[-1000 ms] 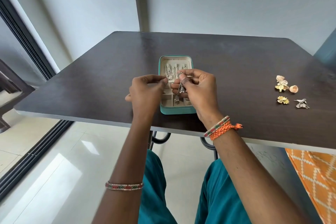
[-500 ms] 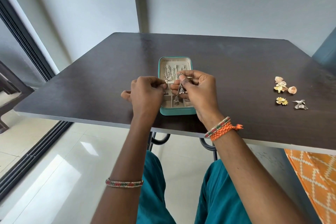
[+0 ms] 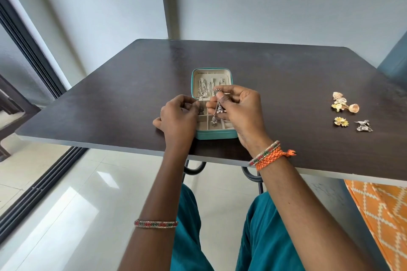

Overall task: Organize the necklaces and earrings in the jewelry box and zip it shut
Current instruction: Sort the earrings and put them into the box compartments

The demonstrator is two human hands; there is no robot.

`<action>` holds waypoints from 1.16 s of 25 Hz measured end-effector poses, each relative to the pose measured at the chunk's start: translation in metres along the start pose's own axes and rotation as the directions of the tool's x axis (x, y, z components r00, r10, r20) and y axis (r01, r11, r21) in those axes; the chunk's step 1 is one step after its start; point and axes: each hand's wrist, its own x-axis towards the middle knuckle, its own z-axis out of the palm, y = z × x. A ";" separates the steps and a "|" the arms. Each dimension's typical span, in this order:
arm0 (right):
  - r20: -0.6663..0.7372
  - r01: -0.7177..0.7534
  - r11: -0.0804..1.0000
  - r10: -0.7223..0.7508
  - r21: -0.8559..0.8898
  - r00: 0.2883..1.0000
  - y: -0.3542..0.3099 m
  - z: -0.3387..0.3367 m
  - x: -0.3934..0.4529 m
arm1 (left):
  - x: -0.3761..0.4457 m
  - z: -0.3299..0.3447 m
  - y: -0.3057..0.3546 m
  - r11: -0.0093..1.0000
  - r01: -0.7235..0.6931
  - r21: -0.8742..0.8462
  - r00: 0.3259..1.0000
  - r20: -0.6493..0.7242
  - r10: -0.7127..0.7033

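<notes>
While right hand (image 3: 239,109) stays, left hand (image 3: 179,117) lowered.

left wrist: beaded red-green bangle (image 3: 156,223) | right wrist: matching bangle (image 3: 263,153) beside braided orange thread band (image 3: 273,158) with knotted end | forearms bare | legs: teal trousers (image 3: 264,235)
</notes>
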 end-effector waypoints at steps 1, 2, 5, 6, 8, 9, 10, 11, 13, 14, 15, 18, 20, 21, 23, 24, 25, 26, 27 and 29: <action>0.015 -0.021 1.000 0.021 0.001 1.000 -0.001 -0.001 0.001 | -0.003 0.000 0.000 1.000 -0.012 0.004 1.000 -0.022 0.012; 0.032 -0.048 0.999 0.048 0.008 0.998 -0.003 -0.001 0.003 | -0.005 0.000 -0.001 1.000 -0.023 0.015 0.999 -0.041 0.024; 0.078 -0.125 0.989 0.119 0.082 0.990 -0.012 -0.002 0.008 | -0.007 -0.003 -0.001 0.998 -0.051 0.022 0.997 -0.064 0.052; 0.086 -0.132 0.986 0.124 0.099 0.989 -0.016 -0.002 0.010 | -0.007 -0.003 -0.002 0.998 -0.054 0.018 0.997 -0.062 0.055; 0.108 -0.126 0.986 0.115 0.107 0.988 -0.024 0.002 0.014 | -0.006 -0.002 -0.004 0.999 -0.051 0.010 0.997 -0.059 0.052; 0.122 -0.125 0.986 0.111 0.112 0.986 -0.028 0.005 0.015 | -0.006 -0.002 -0.004 0.999 -0.051 0.005 0.997 -0.060 0.052; 0.135 -0.125 0.986 0.110 0.112 0.985 -0.030 0.009 0.017 | -0.006 -0.002 -0.004 0.999 -0.053 0.002 0.997 -0.064 0.053; 0.145 -0.127 0.986 0.111 0.104 0.983 -0.031 0.012 0.019 | -0.007 -0.003 -0.004 0.999 -0.053 -0.003 0.996 -0.066 0.053; 0.162 -0.125 0.990 0.114 0.059 0.980 -0.030 0.018 0.021 | -0.007 -0.003 -0.004 0.999 -0.051 -0.010 0.996 -0.067 0.051; 0.165 -0.122 0.992 0.116 0.023 0.979 -0.027 0.020 0.021 | -0.007 -0.003 -0.004 0.999 -0.051 -0.012 0.997 -0.066 0.050; 0.164 -0.120 0.993 0.120 -0.011 0.979 -0.024 0.022 0.021 | -0.007 -0.003 -0.005 0.999 -0.051 -0.015 0.997 -0.066 0.050; 0.141 -0.106 0.989 0.120 -0.106 0.983 -0.012 0.022 0.023 | -0.007 -0.002 -0.005 0.999 -0.049 -0.018 0.997 -0.064 0.048; 0.127 -0.040 0.968 0.073 -0.247 0.989 -0.005 0.019 0.027 | -0.007 -0.002 -0.005 0.998 -0.053 -0.021 0.997 -0.065 0.052; 0.131 -0.008 0.951 0.051 -0.308 0.990 -0.004 0.018 0.029 | -0.007 -0.001 -0.005 0.998 -0.055 -0.021 0.996 -0.065 0.053; 0.152 0.018 0.929 0.042 -0.370 0.987 -0.004 0.017 0.031 | -0.007 -0.001 -0.005 0.998 -0.056 -0.023 0.996 -0.064 0.055; 0.158 0.016 0.923 0.048 -0.385 0.986 -0.006 0.017 0.031 | -0.007 -0.001 -0.006 0.998 -0.056 -0.024 0.997 -0.061 0.054; 0.161 0.022 0.913 0.048 -0.407 0.986 -0.007 0.018 0.031 | -0.007 -0.001 -0.006 0.998 -0.056 -0.025 0.997 -0.059 0.054; 0.160 0.043 0.890 0.033 -0.453 0.987 -0.008 0.018 0.032 | -0.006 -0.001 -0.006 0.998 -0.055 -0.030 0.997 -0.058 0.053; 0.160 0.079 0.849 0.006 -0.522 0.987 -0.009 0.019 0.031 | -0.006 -0.001 -0.006 0.998 -0.053 -0.036 0.997 -0.058 0.051; 0.175 0.146 0.741 -0.038 -0.656 0.984 -0.012 0.019 0.030 | -0.006 -0.001 -0.006 0.998 -0.048 -0.040 0.997 -0.061 0.046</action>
